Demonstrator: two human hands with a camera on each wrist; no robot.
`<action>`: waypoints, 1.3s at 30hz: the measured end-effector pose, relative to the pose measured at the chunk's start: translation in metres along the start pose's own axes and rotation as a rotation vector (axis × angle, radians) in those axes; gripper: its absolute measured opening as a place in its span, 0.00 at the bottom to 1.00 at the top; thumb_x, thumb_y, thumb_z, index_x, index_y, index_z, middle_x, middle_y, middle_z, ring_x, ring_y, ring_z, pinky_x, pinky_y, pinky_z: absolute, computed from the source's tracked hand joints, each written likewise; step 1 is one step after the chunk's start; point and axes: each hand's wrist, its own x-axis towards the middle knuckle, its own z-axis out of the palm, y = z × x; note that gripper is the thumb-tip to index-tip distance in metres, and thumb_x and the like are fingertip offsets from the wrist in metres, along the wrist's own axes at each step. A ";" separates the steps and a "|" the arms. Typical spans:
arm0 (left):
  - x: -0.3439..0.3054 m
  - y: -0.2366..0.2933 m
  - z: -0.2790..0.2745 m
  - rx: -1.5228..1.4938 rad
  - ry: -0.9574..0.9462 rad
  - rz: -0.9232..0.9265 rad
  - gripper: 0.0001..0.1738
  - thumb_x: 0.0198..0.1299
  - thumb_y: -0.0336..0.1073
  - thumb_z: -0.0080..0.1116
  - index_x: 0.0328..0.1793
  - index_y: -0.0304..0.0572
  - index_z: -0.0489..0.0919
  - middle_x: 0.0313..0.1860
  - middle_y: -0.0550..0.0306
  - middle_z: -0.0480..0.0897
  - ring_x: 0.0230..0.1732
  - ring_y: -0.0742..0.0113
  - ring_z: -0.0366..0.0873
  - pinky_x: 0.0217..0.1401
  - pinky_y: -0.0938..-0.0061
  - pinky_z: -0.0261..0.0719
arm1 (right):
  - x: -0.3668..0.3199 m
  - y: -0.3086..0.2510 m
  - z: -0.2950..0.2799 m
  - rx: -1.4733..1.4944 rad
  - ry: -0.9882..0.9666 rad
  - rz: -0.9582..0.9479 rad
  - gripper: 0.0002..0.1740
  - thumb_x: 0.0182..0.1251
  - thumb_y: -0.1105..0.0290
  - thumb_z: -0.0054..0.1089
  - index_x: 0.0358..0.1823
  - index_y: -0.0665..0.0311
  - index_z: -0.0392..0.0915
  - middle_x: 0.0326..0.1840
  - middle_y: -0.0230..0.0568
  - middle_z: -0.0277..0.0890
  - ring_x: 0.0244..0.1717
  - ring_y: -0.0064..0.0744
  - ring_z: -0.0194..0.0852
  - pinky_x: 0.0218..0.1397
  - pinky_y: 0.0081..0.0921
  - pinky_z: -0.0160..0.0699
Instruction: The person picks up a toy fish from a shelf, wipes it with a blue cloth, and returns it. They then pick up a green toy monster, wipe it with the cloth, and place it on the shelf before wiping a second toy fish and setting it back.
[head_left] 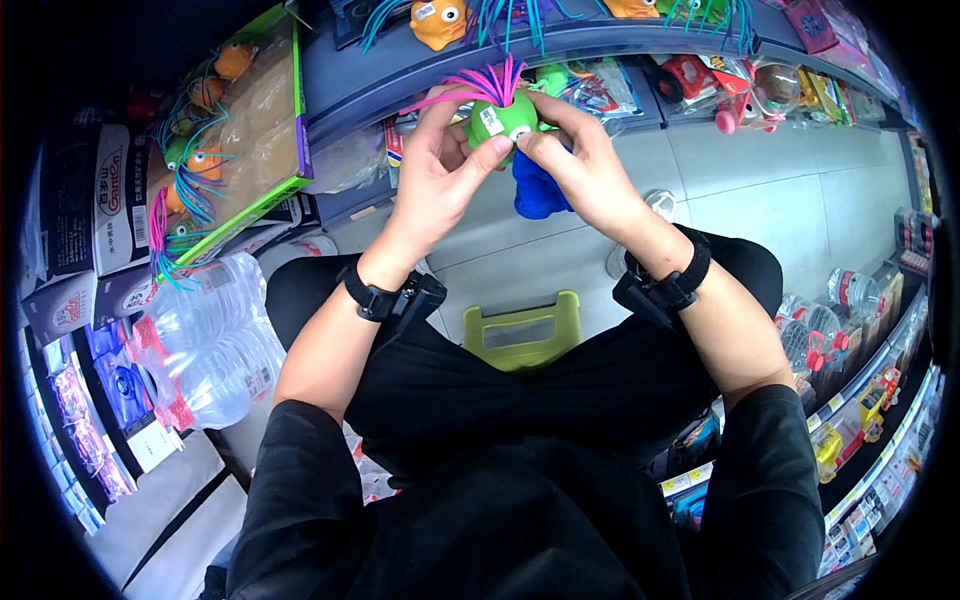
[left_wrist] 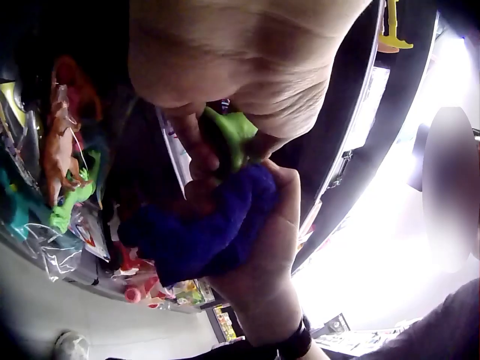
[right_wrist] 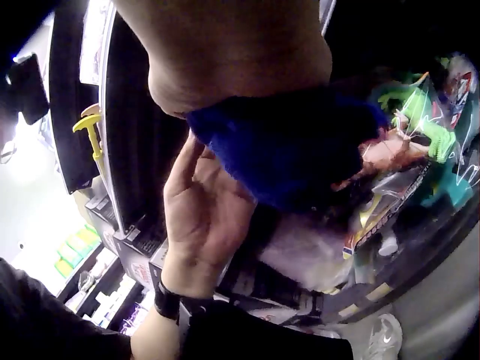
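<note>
Between both hands is a round green toy (head_left: 490, 118) with a bulging eye, a white label and pink and purple strands on top. My left hand (head_left: 437, 185) grips it from the left, thumb beside the eye. On the other side my right hand (head_left: 590, 165) has its thumb close by the eye and holds a blue cloth (head_left: 540, 188), which hangs beneath the toy. The left wrist view shows the cloth (left_wrist: 214, 225) bunched against the right palm, with part of the green toy (left_wrist: 238, 135) above. In the right wrist view the cloth (right_wrist: 277, 150) covers the toy.
A display box (head_left: 255, 150) of similar orange and green toys stands at left. More such toys line the shelf (head_left: 600, 42) ahead, with packaged toys below. Water bottles (head_left: 215, 330) stand at left, others (head_left: 820, 320) at right. A green stool (head_left: 522, 335) is between the knees.
</note>
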 end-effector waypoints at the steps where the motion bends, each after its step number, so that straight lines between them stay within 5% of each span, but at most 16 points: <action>1: 0.000 -0.002 0.001 -0.028 -0.004 0.017 0.26 0.67 0.27 0.68 0.69 0.33 0.72 0.61 0.58 0.72 0.53 0.70 0.82 0.52 0.75 0.83 | -0.001 0.001 0.000 0.010 0.004 0.006 0.31 0.68 0.64 0.61 0.69 0.76 0.73 0.60 0.48 0.81 0.60 0.29 0.78 0.65 0.28 0.75; 8: -0.003 -0.011 0.007 -0.072 -0.025 0.068 0.27 0.65 0.24 0.68 0.69 0.31 0.71 0.62 0.58 0.68 0.60 0.64 0.81 0.63 0.71 0.84 | -0.008 0.015 0.005 0.152 0.086 -0.041 0.28 0.66 0.68 0.61 0.66 0.76 0.76 0.60 0.43 0.81 0.59 0.26 0.76 0.65 0.27 0.76; 22: 0.006 0.007 -0.006 -0.157 0.001 -0.073 0.24 0.75 0.37 0.60 0.71 0.35 0.69 0.55 0.51 0.83 0.50 0.67 0.85 0.49 0.70 0.85 | 0.007 -0.001 0.004 0.266 -0.071 0.003 0.31 0.76 0.61 0.56 0.74 0.73 0.69 0.59 0.42 0.79 0.55 0.26 0.78 0.64 0.26 0.75; 28: 0.000 0.003 -0.012 -0.336 0.001 -0.188 0.30 0.76 0.39 0.58 0.78 0.37 0.65 0.59 0.50 0.82 0.50 0.67 0.84 0.47 0.70 0.84 | 0.006 -0.013 -0.005 0.524 -0.180 0.259 0.28 0.76 0.57 0.55 0.68 0.71 0.73 0.57 0.40 0.80 0.54 0.24 0.79 0.62 0.26 0.76; 31: 0.003 0.005 -0.015 -0.254 -0.011 -0.200 0.28 0.77 0.39 0.57 0.79 0.39 0.67 0.60 0.51 0.81 0.46 0.69 0.83 0.41 0.74 0.82 | 0.006 -0.015 -0.009 0.517 -0.261 0.254 0.26 0.75 0.57 0.56 0.65 0.70 0.74 0.55 0.38 0.81 0.54 0.23 0.78 0.61 0.24 0.75; 36: 0.008 0.002 -0.015 0.244 -0.022 -0.045 0.29 0.77 0.41 0.55 0.79 0.38 0.66 0.54 0.52 0.81 0.38 0.70 0.81 0.33 0.78 0.78 | 0.011 0.001 -0.006 0.136 -0.049 0.040 0.27 0.74 0.60 0.60 0.66 0.71 0.73 0.55 0.41 0.80 0.57 0.26 0.77 0.63 0.26 0.74; 39: 0.004 -0.001 -0.013 0.151 0.014 -0.160 0.28 0.72 0.34 0.60 0.74 0.35 0.68 0.52 0.53 0.80 0.39 0.70 0.81 0.35 0.77 0.78 | 0.011 0.006 -0.005 0.019 -0.050 -0.064 0.28 0.73 0.62 0.62 0.67 0.72 0.72 0.58 0.44 0.79 0.59 0.29 0.76 0.65 0.27 0.73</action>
